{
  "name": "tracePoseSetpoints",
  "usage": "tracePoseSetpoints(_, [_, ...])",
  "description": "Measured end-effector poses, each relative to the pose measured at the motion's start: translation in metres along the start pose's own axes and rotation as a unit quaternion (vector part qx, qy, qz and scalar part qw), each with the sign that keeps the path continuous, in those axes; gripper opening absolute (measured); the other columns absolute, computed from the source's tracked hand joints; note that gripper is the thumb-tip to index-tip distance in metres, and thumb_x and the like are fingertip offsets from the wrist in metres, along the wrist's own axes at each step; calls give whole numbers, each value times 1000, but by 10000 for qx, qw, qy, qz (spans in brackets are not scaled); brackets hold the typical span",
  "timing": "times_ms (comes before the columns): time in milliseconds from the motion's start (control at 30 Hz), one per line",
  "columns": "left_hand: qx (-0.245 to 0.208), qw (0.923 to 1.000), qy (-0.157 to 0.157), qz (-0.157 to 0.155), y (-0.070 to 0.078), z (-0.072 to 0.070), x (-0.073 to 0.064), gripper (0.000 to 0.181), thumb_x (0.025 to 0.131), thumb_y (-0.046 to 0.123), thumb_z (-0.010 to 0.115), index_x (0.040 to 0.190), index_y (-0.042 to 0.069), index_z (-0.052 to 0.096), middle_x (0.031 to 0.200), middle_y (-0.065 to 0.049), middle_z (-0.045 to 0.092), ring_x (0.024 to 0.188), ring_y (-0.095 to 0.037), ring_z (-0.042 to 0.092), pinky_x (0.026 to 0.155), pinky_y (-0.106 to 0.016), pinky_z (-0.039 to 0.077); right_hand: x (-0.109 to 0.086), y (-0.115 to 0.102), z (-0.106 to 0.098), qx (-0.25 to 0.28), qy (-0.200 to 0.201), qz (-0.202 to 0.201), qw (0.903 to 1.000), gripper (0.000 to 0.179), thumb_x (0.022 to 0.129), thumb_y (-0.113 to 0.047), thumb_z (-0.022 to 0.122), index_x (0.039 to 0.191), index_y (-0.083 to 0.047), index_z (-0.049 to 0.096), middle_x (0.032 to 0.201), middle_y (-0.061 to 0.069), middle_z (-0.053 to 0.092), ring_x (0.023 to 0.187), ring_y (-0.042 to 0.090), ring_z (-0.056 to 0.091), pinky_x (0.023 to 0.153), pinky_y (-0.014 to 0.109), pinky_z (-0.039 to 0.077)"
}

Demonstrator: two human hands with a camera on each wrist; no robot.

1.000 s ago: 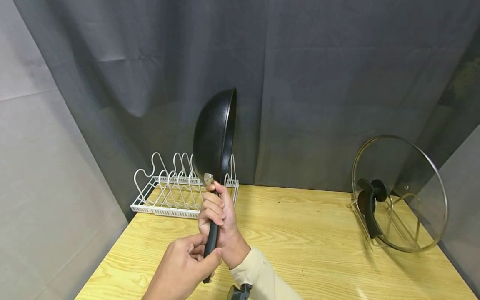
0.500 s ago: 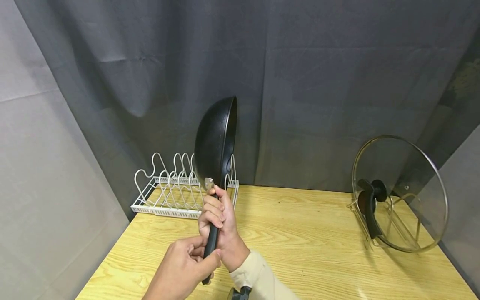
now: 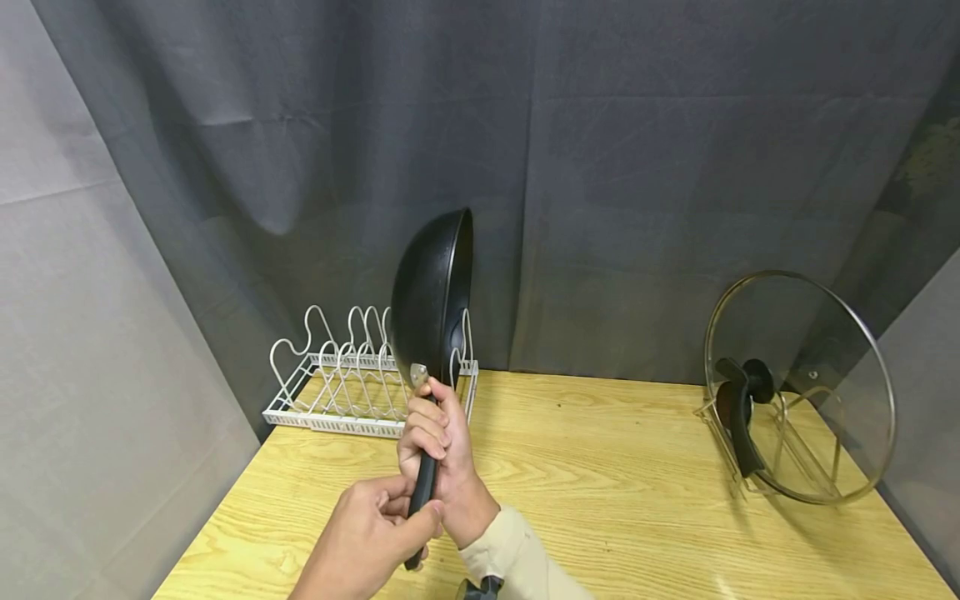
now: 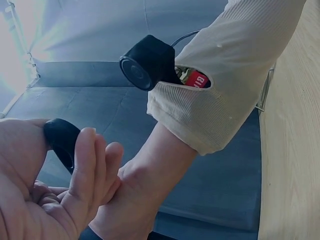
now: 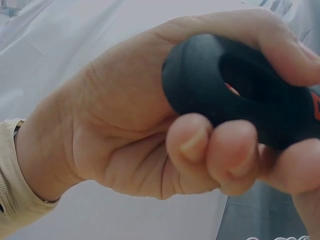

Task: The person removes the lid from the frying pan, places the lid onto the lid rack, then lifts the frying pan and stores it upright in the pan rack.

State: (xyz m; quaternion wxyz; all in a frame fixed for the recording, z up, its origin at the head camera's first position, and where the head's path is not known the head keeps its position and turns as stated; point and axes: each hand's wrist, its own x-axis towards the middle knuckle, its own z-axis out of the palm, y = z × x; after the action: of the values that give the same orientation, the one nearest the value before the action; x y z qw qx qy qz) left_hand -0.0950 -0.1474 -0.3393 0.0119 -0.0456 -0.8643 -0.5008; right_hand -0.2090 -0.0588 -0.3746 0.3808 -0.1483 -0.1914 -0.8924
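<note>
A black wok is held on its side, its open face to the right and its handle slanting down towards me. My right hand wraps its fingers round the handle just below the metal rivet plate. Lower down, my left hand pinches the handle near its end, thumb on one side and fingers on the other. In the right wrist view the rounded handle end shows its hanging hole. Behind the hands, the wok's bowl overlaps the right end of a white wire rack, hiding some of its loops.
At the right of the wooden table a glass lid with a black knob stands upright in a small wire stand. A dark grey curtain closes off the back, with a pale panel at the left.
The wok's bowl has sunk steadily towards the right end of the rack. My right hand has lowered slightly with it, while my left hand stays almost in place at the handle end.
</note>
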Motion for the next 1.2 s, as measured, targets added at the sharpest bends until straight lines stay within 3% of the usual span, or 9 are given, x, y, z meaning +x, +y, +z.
tracePoseSetpoints(900, [-251, 9996, -122, -34, -19, 6, 7, 21, 82, 22, 71, 68, 10, 62, 54, 6, 56, 49, -7, 52, 48, -22, 40, -3, -6, -16, -174, 430, -261, 9986, 19, 100, -23, 43, 86, -11, 49, 53, -11, 33, 36, 1, 30, 34, 15, 33])
tracePoseSetpoints(1200, [-85, 9999, -97, -50, -22, 8, 9, 22, 83, 21, 69, 64, 12, 61, 51, 7, 56, 50, -9, 53, 49, -23, 42, -3, -9, -22, -203, 362, -275, 9988, 21, 101, -24, 41, 87, -11, 50, 54, -12, 32, 37, 0, 28, 34, 14, 32])
